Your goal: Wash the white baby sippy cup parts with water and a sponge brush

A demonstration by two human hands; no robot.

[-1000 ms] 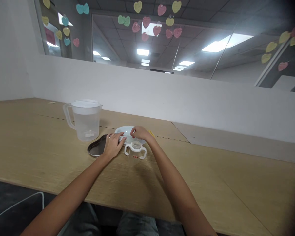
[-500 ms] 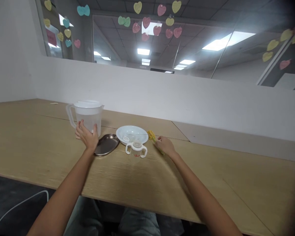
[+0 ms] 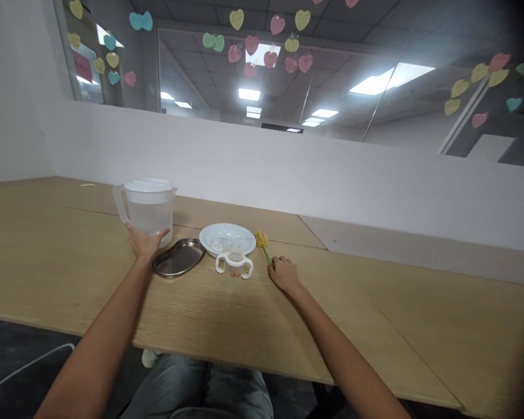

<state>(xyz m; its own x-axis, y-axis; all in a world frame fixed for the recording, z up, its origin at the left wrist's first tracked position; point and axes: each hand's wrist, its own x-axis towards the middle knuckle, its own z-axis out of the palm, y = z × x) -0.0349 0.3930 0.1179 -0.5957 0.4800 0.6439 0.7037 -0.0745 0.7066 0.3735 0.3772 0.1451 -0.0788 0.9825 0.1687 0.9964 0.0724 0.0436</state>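
Note:
A clear plastic pitcher [image 3: 151,212] with a white lid and side handle stands upright at the left. My left hand [image 3: 144,240] spans its lower front, thumb on the right side and fingers toward the handle. At the right, my right hand [image 3: 284,273] is closed over the lower end of the green handle of a brush [image 3: 265,250] with a yellow head; the brush lies on the table. Between my hands are a kidney-shaped metal tray [image 3: 179,259], a white bowl [image 3: 207,238] holding small clear and white pieces, and a clear two-handled cup [image 3: 234,266] with white handles.
The wooden table [image 3: 192,320] meets a white wall [image 3: 222,163] at the back, below a window with heart-shaped notes. A small pale piece [image 3: 87,185] lies at the far left. A white cable [image 3: 30,364] hangs below the table edge.
My right hand has drawn nearer along the brush handle, with the fingers now curled over its end. My left hand has shifted lower on the pitcher. The view has turned slightly.

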